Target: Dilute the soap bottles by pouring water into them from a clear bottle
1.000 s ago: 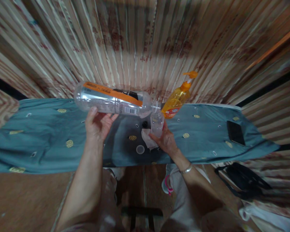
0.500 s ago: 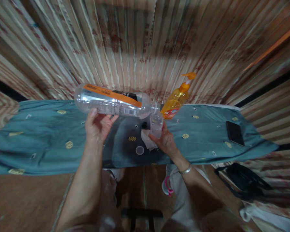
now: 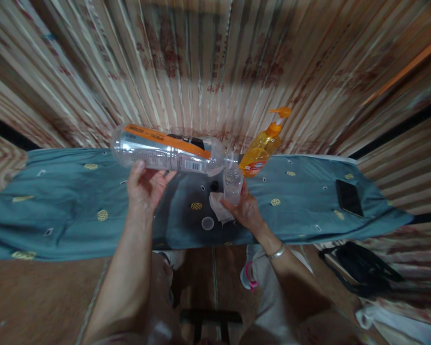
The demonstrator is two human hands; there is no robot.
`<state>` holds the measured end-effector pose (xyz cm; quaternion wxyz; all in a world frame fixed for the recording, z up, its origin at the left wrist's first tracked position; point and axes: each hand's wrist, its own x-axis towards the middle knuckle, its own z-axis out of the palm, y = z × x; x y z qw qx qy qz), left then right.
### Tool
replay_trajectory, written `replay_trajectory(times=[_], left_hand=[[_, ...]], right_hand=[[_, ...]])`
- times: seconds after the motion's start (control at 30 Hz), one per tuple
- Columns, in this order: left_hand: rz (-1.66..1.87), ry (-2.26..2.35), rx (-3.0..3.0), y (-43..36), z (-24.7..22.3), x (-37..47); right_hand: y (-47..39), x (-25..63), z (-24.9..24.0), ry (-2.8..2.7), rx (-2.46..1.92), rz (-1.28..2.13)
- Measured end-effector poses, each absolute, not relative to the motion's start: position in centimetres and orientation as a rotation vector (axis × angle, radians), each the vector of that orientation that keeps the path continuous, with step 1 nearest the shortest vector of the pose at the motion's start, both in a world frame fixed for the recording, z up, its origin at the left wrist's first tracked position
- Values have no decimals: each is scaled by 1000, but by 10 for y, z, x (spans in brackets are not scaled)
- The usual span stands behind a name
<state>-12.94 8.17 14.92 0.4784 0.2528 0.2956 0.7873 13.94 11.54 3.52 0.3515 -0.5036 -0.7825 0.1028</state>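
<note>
My left hand point(image 3: 146, 185) grips a large clear plastic bottle point(image 3: 168, 152) from below. The bottle lies almost level, with an orange, black and silver label, and its neck points right. That neck is at the mouth of a small clear container point(image 3: 233, 186), which my right hand point(image 3: 246, 207) holds upright. Whether the two rims touch, I cannot tell. Cloudy, whitish contents show in the small container. Below it are a white cloth or tissue point(image 3: 221, 208), a black cap point(image 3: 214, 185) and a round translucent lid point(image 3: 207, 223).
An orange pump bottle point(image 3: 259, 151) of yellow liquid stands just right of the small container. A black phone point(image 3: 349, 198) lies on the right of the teal table cover point(image 3: 301, 211). Pleated curtain point(image 3: 201, 62) hangs behind. A black bag point(image 3: 362, 268) is at lower right.
</note>
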Motion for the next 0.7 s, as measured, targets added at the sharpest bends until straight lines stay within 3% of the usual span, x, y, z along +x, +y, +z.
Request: replay_trajectory(times=[0.7], left_hand=[[1919, 728, 599, 81, 150, -129]], right_hand=[[115, 139, 39, -2027, -1338, 317]])
